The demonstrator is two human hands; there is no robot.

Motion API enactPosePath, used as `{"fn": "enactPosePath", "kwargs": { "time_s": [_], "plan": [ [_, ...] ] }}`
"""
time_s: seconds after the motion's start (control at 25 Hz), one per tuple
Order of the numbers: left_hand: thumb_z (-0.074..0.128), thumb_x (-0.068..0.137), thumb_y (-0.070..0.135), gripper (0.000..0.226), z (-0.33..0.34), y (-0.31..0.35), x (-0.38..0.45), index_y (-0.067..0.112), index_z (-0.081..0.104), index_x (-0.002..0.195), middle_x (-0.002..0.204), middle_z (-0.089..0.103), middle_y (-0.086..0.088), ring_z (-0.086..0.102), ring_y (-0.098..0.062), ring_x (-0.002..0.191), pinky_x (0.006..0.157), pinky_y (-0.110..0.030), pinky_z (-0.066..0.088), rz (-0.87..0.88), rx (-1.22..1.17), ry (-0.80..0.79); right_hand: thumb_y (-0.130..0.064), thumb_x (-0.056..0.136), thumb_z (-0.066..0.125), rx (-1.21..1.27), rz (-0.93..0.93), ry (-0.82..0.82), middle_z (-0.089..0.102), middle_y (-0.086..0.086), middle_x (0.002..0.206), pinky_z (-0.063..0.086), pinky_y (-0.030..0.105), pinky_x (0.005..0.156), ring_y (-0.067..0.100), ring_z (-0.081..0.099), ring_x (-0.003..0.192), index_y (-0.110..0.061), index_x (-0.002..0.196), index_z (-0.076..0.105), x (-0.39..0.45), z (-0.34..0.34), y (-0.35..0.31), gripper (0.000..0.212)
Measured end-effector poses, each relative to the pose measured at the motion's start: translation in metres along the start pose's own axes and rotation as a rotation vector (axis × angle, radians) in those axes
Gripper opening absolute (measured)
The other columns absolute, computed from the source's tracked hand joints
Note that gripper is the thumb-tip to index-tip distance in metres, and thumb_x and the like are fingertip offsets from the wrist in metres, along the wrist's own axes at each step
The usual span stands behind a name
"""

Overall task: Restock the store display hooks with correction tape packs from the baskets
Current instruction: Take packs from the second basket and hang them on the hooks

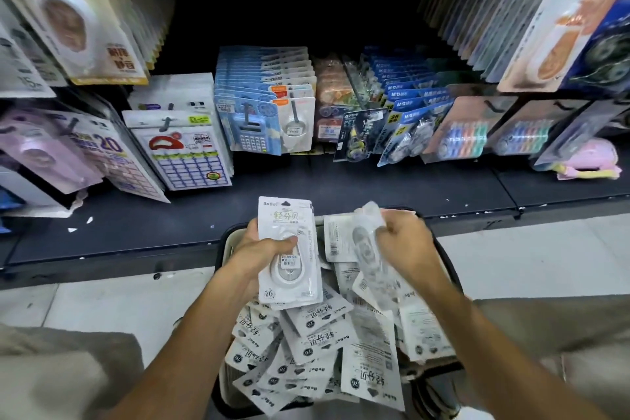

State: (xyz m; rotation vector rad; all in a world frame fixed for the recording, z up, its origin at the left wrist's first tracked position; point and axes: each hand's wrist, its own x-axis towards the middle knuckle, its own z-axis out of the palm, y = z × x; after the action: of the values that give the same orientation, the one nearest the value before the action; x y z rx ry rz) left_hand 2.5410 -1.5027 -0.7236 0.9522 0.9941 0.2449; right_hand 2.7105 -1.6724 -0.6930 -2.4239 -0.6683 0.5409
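Between our left hand's (262, 249) fingers (288, 241) stands an upright stack of correction tape packs (289, 249), thumb clamped across its front. Our right hand (404, 235) pinches another pack (366, 245), blurred, probably mid-lift. Below both, the basket (225, 245) brims with loose packs (317, 341). We risk the stack fanning and slipping when the next pack is added.

I am standing in a stationery shop: rows of carded packs (293, 119) hang from display hooks across the upper half of the frame, price stickers show on several, and a dark shelf ledge (341, 187) runs below them.
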Motion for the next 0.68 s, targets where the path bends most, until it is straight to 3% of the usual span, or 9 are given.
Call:
{"fn": "enactPosePath", "kwargs": {
  "time_s": [0.08, 0.12, 0.24, 0.28, 0.36, 0.44, 0.52, 0.56, 0.68],
  "plan": [
    [0.076, 0.086, -0.001, 0.049, -0.002, 0.001, -0.002, 0.016, 0.059, 0.129, 0.098, 0.080, -0.003, 0.078, -0.022, 0.079, 0.058, -0.032, 0.061, 0.007, 0.039, 0.005, -0.009, 0.096, 0.058, 0.649, 0.130, -0.106, 0.074, -0.002, 0.075, 0.048, 0.023, 0.051, 0.015, 0.064, 0.061, -0.019, 0.083, 0.076, 0.005, -0.018, -0.011, 0.024],
    [0.076, 0.088, 0.006, 0.047, -0.001, 0.001, -0.004, 0.016, 0.060, 0.130, 0.097, 0.081, -0.003, 0.079, -0.023, 0.079, 0.058, -0.033, 0.061, -0.005, 0.028, -0.028, -0.011, 0.098, 0.058, 0.783, 0.165, -0.166, 0.073, -0.005, 0.072, 0.048, 0.021, 0.049, 0.013, 0.065, 0.059, -0.020, 0.081, 0.074, 0.002, -0.016, -0.018, 0.025],
    [0.071, 0.088, 0.051, 0.050, 0.012, 0.008, -0.017, 0.021, 0.069, 0.129, 0.112, 0.079, -0.010, 0.077, -0.029, 0.097, 0.071, -0.041, 0.063, -0.135, -0.084, -0.280, -0.020, 0.101, 0.059, 0.534, 0.125, -0.172, 0.063, -0.008, 0.064, 0.042, 0.021, 0.048, 0.010, 0.053, 0.055, -0.018, 0.080, 0.059, -0.010, 0.017, -0.030, 0.021],
    [0.078, 0.080, 0.051, 0.058, 0.017, 0.009, -0.018, 0.021, 0.068, 0.128, 0.113, 0.078, -0.010, 0.077, -0.029, 0.099, 0.073, -0.041, 0.063, -0.127, -0.058, -0.324, -0.023, 0.101, 0.060, 0.510, 0.090, -0.179, 0.063, -0.005, 0.066, 0.041, 0.021, 0.048, 0.010, 0.053, 0.054, -0.018, 0.082, 0.057, -0.011, 0.024, -0.030, 0.019],
    [0.094, 0.066, 0.024, 0.064, 0.019, 0.007, -0.016, 0.019, 0.065, 0.122, 0.104, 0.080, -0.008, 0.078, -0.029, 0.094, 0.074, -0.042, 0.064, -0.040, 0.071, -0.249, -0.021, 0.100, 0.060, 0.488, 0.039, -0.231, 0.068, 0.001, 0.072, 0.045, 0.023, 0.049, 0.012, 0.059, 0.052, -0.016, 0.087, 0.060, -0.005, 0.023, -0.024, 0.014],
    [0.093, 0.067, 0.005, 0.059, 0.011, 0.002, -0.017, 0.021, 0.064, 0.117, 0.100, 0.081, -0.007, 0.079, -0.030, 0.090, 0.080, -0.047, 0.064, -0.013, 0.141, -0.140, -0.016, 0.099, 0.061, 0.320, 0.038, -0.240, 0.072, -0.001, 0.090, 0.055, 0.031, 0.065, 0.017, 0.068, 0.071, -0.020, 0.099, 0.062, 0.002, 0.011, 0.000, 0.004],
    [0.093, 0.065, 0.005, 0.063, 0.000, -0.010, -0.016, 0.026, 0.064, 0.117, 0.099, 0.081, -0.002, 0.079, -0.026, 0.090, 0.085, -0.049, 0.063, -0.017, 0.181, -0.105, -0.019, 0.092, 0.070, 0.060, 0.004, -0.204, 0.065, -0.007, 0.119, 0.052, 0.035, 0.089, 0.017, 0.064, 0.101, -0.027, 0.126, 0.056, -0.006, 0.006, 0.026, 0.037],
    [0.095, 0.061, 0.010, 0.067, -0.003, -0.014, -0.017, 0.031, 0.064, 0.116, 0.099, 0.081, 0.003, 0.079, -0.022, 0.090, 0.086, -0.046, 0.062, -0.009, 0.231, -0.127, -0.023, 0.088, 0.076, 0.086, -0.041, -0.214, 0.059, -0.012, 0.129, 0.049, 0.032, 0.093, 0.014, 0.059, 0.109, -0.032, 0.136, 0.050, -0.014, 0.008, 0.032, 0.055],
    [0.101, 0.050, 0.022, 0.074, 0.008, -0.016, -0.023, 0.041, 0.066, 0.113, 0.102, 0.080, 0.010, 0.078, -0.014, 0.093, 0.080, -0.035, 0.063, 0.012, 0.346, -0.311, -0.035, 0.069, 0.090, 0.488, -0.066, -0.387, 0.056, -0.015, 0.128, 0.053, 0.022, 0.074, 0.003, 0.065, 0.093, -0.046, 0.134, 0.051, -0.028, 0.017, 0.018, 0.077]
  ]
}}
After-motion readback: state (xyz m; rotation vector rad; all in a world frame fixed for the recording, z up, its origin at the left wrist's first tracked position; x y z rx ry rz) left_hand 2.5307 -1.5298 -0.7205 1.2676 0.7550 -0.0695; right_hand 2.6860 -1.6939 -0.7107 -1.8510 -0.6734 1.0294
